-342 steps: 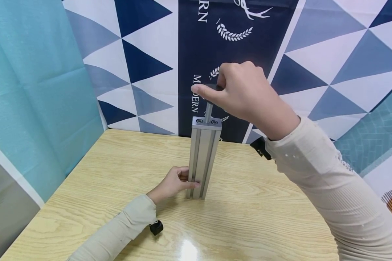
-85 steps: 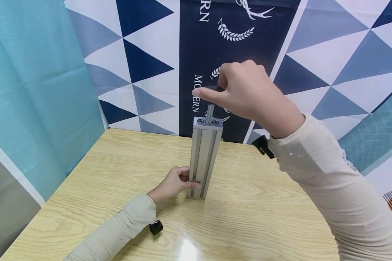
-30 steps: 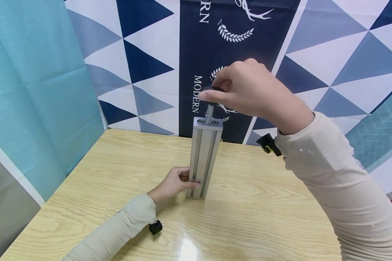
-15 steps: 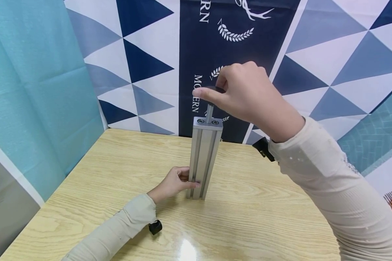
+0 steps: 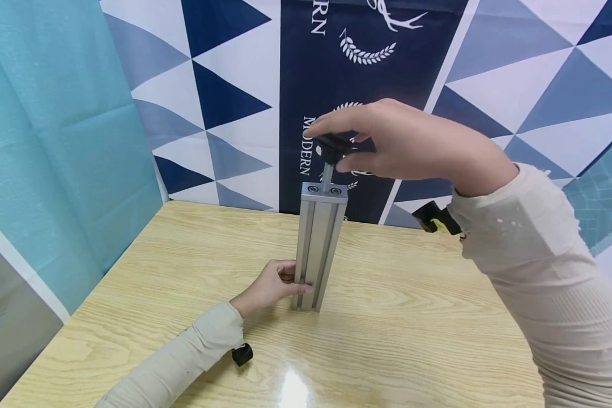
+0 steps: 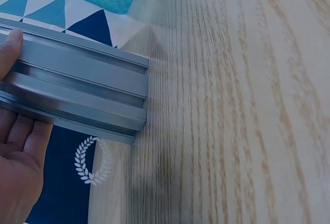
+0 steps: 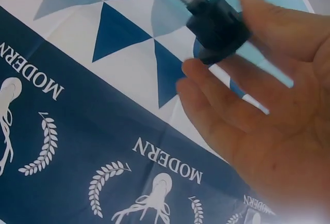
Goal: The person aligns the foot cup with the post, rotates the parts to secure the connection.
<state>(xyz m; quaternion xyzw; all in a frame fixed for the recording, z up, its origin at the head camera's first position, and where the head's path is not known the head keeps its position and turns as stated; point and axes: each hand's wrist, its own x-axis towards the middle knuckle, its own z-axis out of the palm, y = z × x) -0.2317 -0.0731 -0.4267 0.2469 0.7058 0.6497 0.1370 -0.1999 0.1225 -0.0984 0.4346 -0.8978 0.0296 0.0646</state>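
An aluminium extrusion (image 5: 317,249) stands upright on the wooden table, its top covered by an end plate (image 5: 324,192) with two bolts. From the plate rises a metal rod (image 5: 327,177) topped by a black levelling foot (image 5: 332,148). Low on the extrusion, my left hand (image 5: 271,287) grips it between thumb and fingers; the left wrist view shows the profile's slots (image 6: 87,79) and its end against the tabletop. Around the black foot, my right hand (image 5: 403,139) is spread loosely, fingers above and thumb below. In the right wrist view, fingertips come right at the foot's edge (image 7: 219,30).
The wooden table (image 5: 194,243) runs back to a patterned cloth (image 5: 234,102) hung behind the extrusion. A teal curtain (image 5: 56,130) hangs along the left side. Small black wrist cameras sit at both sleeves.
My right hand has turned back and loosened from the black foot, its fingers straightening; over the earlier frames it repeatedly turned and re-gripped it. My left hand and the extrusion stay put.
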